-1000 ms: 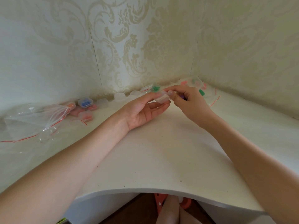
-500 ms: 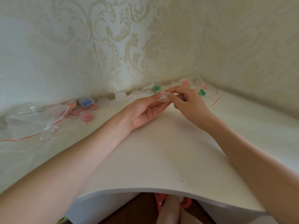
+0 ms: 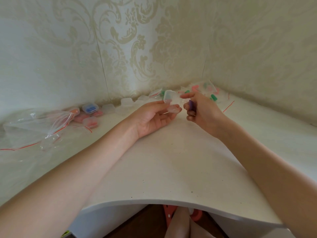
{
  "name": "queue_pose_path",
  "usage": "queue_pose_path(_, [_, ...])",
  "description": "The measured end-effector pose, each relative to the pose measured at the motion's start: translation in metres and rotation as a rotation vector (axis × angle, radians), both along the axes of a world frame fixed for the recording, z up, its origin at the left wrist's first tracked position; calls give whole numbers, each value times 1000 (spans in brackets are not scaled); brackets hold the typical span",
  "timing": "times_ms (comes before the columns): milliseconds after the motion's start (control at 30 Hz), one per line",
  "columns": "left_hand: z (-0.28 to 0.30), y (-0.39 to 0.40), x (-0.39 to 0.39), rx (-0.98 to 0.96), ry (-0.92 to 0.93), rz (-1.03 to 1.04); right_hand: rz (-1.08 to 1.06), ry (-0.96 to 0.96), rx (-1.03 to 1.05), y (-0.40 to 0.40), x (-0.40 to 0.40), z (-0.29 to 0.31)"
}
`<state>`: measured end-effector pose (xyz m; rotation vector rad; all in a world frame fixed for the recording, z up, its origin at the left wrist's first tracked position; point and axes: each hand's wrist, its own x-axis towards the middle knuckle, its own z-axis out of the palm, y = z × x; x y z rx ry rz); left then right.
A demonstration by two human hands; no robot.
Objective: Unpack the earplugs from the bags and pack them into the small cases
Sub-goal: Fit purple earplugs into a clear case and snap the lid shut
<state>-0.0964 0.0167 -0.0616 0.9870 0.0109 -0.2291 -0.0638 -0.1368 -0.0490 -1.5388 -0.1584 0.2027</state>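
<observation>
Left hand (image 3: 152,117), palm up, pinches an open clear case (image 3: 171,102) at its fingertips, lid tipped up toward the wall. Right hand (image 3: 200,107), just right of the case, curls round a purple earplug (image 3: 191,105), its forefinger reaching out to the case's rim. Behind the case lie more earplugs in bags (image 3: 205,90); well left of it sit filled cases (image 3: 89,108) and a spent bag (image 3: 34,124). Risk, as I judge it: the case is held lightly (only by fingertips), so pushing the plug in could tip or spring it loose; the soft plug may also bulge out and stop the lid from snapping closed.
</observation>
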Motion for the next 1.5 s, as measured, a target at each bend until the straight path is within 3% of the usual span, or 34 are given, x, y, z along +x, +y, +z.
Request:
queue_pose_path(100, [0,2,2,-15,28,56,18,-26,50,0,1,-1])
queue_pose_path(267, [0,-2,3,20,22,62,101,-179,-72,1,-5,-5])
queue_pose_path(433, [0,-3,1,61,6,59,50,-343,-231,2,-8,-6])
queue_pose_path(667, [0,-6,1,99,-23,91,2,-511,-171,3,-16,0])
queue_pose_path(867, [-1,-12,-2,318,-114,91,12,-521,-221,8,-13,-11])
queue_pose_path(1100, [3,-8,-5,79,-16,-30,-117,-429,-239,4,-7,-11])
queue_pose_path(1333, [-3,-10,-3,160,-72,51,-7,-281,-297,3,-13,0])
queue_pose_path(1500, [-3,-9,-1,106,-39,105,20,-330,-312,1,-11,0])
